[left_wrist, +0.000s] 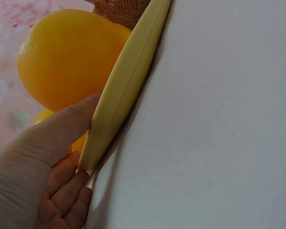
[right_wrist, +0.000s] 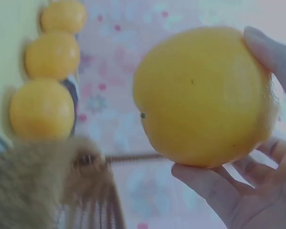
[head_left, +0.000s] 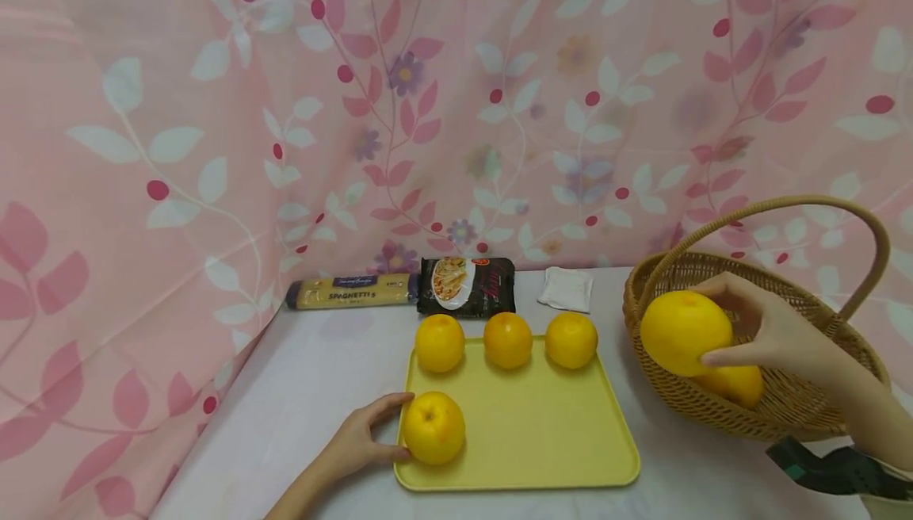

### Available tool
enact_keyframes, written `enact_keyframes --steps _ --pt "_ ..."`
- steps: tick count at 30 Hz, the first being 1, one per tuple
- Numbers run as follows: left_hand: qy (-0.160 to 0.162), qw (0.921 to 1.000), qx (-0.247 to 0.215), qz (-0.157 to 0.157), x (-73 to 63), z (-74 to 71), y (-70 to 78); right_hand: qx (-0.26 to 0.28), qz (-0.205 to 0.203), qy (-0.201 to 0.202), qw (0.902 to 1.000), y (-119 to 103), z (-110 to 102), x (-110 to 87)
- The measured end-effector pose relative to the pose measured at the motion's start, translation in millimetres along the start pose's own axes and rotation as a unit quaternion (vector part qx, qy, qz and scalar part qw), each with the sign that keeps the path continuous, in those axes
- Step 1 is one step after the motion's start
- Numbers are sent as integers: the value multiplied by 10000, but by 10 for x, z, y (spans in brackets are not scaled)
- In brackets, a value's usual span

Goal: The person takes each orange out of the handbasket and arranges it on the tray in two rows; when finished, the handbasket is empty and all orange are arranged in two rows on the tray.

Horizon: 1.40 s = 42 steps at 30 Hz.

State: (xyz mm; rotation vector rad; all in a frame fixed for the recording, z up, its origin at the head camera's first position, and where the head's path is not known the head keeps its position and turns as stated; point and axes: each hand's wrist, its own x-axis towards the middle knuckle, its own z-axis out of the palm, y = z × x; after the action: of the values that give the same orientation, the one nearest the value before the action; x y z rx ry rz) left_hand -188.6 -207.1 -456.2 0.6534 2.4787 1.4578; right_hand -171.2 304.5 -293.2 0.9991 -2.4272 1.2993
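My right hand (head_left: 773, 330) grips a large yellow orange (head_left: 686, 333) with thumb and fingers, over the left rim of the wicker basket (head_left: 827, 417). In the right wrist view that orange (right_wrist: 205, 95) fills the space between thumb and fingers. Below it, another orange (head_left: 735, 385) lies inside the basket. My left hand (head_left: 360, 437) is at the yellow tray's (head_left: 542, 441) left edge, thumb and fingers curled around the near side of an orange (head_left: 433, 428) on the tray. In the left wrist view the thumb touches this orange (left_wrist: 69, 57) beside the tray's rim.
Three oranges stand in a row along the tray's far edge, the middle one (head_left: 508, 340) darker. Behind them lie a spaghetti pack (head_left: 353, 292), a black food packet (head_left: 467, 288) and a folded white cloth (head_left: 567, 289). The basket's tall handle (head_left: 806, 201) arches at right. A floral curtain (head_left: 456, 108) hangs behind.
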Motion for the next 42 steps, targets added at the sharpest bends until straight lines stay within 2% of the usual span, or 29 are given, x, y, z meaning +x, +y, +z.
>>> enact_keyframes --steps 3,7,14,20,25,29,35,42 --pt "34 10000 43 38 1 -6 -4 698 -148 168 9973 -13 142 43" --pt "70 9999 62 101 14 -9 -3 1518 -291 341 9874 -29 358 106" --pt "18 9999 148 69 6 9 44 1036 -88 533 9931 -96 657 201" --pt "-44 9999 -22 107 -27 0 196 1439 -70 488 9884 -107 869 260" --pt "-14 9999 127 93 -10 9 95 1823 -157 382 9824 -110 1024 318" --pt "14 9999 106 40 -1 11 9 1729 -183 362 9841 -102 1127 370" --pt "25 9998 192 56 -5 18 -24 1727 -345 275 9840 -87 1269 424" --pt "24 9999 133 78 -4 11 9 1792 41 101 9837 -55 1459 453"
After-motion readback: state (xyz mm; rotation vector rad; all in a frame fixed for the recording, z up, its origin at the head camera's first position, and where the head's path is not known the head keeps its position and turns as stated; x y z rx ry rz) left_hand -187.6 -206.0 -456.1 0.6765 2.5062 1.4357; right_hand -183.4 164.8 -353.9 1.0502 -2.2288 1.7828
